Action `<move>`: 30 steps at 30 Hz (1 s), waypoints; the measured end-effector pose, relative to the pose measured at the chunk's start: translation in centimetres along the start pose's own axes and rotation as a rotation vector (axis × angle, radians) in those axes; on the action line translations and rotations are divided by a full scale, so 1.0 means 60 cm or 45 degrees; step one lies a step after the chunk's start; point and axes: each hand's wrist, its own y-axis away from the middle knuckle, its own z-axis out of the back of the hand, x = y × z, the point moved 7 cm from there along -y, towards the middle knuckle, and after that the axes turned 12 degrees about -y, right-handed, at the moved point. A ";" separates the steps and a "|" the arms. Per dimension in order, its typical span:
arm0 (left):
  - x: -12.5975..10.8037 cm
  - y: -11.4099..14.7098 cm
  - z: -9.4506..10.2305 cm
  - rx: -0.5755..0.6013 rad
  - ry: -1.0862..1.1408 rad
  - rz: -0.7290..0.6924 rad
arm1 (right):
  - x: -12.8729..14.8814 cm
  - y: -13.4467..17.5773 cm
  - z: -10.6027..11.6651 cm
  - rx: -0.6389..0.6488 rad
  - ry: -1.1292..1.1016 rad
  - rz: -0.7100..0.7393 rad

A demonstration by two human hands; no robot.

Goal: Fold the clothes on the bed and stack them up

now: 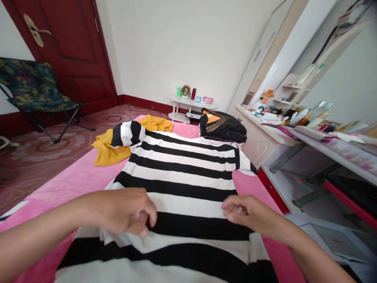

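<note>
A black-and-white striped shirt (pixel 182 179) lies spread face-up on a pink bedcover, its neckline toward the far end and its lower part nearest me. Over the left side of the shirt, my left hand (pixel 129 210) is loosely curled, fingers bent downward, with no cloth visible between them. My right hand (pixel 246 212) hovers by the shirt's right edge, its fingers bent and a gap showing inside the curl. Whether the fingertips touch the fabric is hard to tell. The left sleeve (pixel 126 133) rests on a yellow garment (pixel 110 151); the right sleeve (pixel 246 163) extends outward.
A stack of dark folded clothes (pixel 225 127) sits at the bed's far right. Pink bedcover (pixel 70 177) shows on the left. Beyond are a small white table (pixel 179 100), a folding chair (pixel 38 86) and a red door (pixel 67 47). A cluttered dressing table (pixel 279 131) stands right.
</note>
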 end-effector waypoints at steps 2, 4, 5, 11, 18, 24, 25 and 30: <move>-0.003 -0.065 0.027 -0.112 -0.037 -0.071 | 0.038 -0.075 -0.001 -0.117 0.138 0.192; 0.014 -0.124 0.055 -0.378 -0.157 -0.105 | 0.062 -0.145 -0.008 -0.221 0.310 0.349; 0.035 -0.146 0.065 -0.522 -0.234 -0.045 | 0.066 -0.178 -0.013 -0.261 0.386 0.399; 0.169 -0.182 0.056 -0.772 -0.513 0.302 | -0.007 -0.318 -0.007 -0.501 0.616 0.272; 0.243 -0.093 0.144 -0.987 -0.634 0.484 | -0.061 -0.341 0.013 -0.644 0.668 0.279; 0.383 0.078 0.264 -1.429 -0.535 1.368 | -0.063 -0.346 0.023 -0.666 0.607 0.320; 0.413 0.090 0.264 -1.344 -0.397 1.455 | -0.063 -0.347 0.024 -0.673 0.604 0.324; 0.471 0.091 0.273 -1.137 -0.160 1.491 | -0.063 -0.346 0.026 -0.690 0.568 0.341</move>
